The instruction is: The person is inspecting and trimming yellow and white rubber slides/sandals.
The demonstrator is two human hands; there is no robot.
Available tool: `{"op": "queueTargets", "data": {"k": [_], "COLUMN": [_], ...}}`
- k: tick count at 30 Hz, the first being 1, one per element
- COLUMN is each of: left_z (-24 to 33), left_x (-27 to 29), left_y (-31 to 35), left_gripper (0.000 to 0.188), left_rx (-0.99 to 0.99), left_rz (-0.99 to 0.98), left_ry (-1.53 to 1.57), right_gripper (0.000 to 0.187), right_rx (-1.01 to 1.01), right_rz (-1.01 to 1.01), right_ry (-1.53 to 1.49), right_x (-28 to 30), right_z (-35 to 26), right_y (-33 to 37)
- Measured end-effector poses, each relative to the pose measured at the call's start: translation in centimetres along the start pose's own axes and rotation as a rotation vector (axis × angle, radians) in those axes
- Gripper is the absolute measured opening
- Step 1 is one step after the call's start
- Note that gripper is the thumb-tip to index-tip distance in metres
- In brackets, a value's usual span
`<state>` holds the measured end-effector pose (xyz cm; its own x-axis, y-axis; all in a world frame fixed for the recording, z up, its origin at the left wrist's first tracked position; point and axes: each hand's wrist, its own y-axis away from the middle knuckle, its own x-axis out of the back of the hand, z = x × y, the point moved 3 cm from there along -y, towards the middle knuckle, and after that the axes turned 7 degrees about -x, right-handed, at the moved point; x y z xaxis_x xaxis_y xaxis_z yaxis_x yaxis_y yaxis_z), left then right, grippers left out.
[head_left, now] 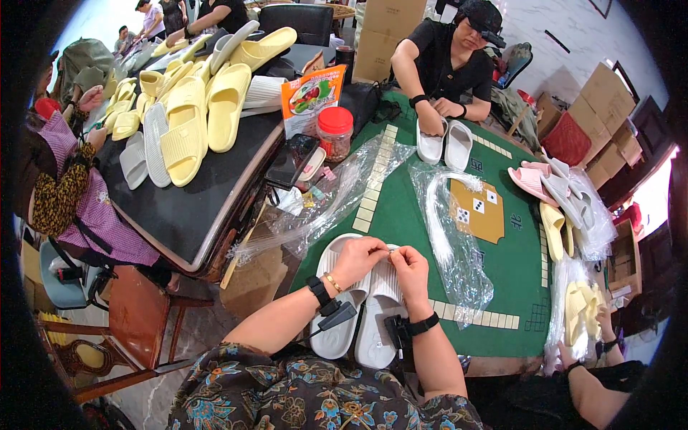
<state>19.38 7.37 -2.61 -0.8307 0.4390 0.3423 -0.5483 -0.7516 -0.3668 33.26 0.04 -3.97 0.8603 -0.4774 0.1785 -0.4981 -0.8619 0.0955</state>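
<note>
A pair of white slide sandals [377, 335] lies side by side at the near edge of the green table mat, toes away from me. Over their straps, my left hand [352, 259] and my right hand [411, 272] meet fingertip to fingertip. Both are closed in a pinch above the gap between the two slides. Whatever is between the fingers is too small to make out. Just beyond my right hand lies a bundle of thin white strands [436, 226] in a clear plastic bag [469, 279].
Yellow and grey slides [185, 132] are heaped on a black table at left, near a red-lidded jar [335, 133]. Across the mat, a person handles white slides [457, 145]. Pink and grey slides [552, 183] and yellow slides [577, 312] line the right edge. A wooden chair [140, 315] stands left.
</note>
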Motion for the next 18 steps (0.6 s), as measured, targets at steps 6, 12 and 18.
{"op": "queueTargets", "data": {"k": [6,12,18], "left_z": [-0.04,-0.33,0.23], "left_x": [0.06,0.16,0.26], "left_y": [0.08,0.23,0.47], "left_gripper": [0.011,0.013,0.015], "left_rx": [-0.088,-0.130,0.018], "left_rz": [0.001,-0.004,-0.018], "left_ry": [-0.035,-0.012,0.009], "right_gripper": [0.016,0.017,0.015], "right_rx": [0.000,-0.035,0.003], "right_rz": [-0.037,-0.147,-0.105], "right_ry": [0.035,0.063,0.245], "right_x": [-0.04,-0.02,0.35], "right_z": [-0.69,-0.88,-1.01], "right_y": [0.09,-0.15,-0.28]}}
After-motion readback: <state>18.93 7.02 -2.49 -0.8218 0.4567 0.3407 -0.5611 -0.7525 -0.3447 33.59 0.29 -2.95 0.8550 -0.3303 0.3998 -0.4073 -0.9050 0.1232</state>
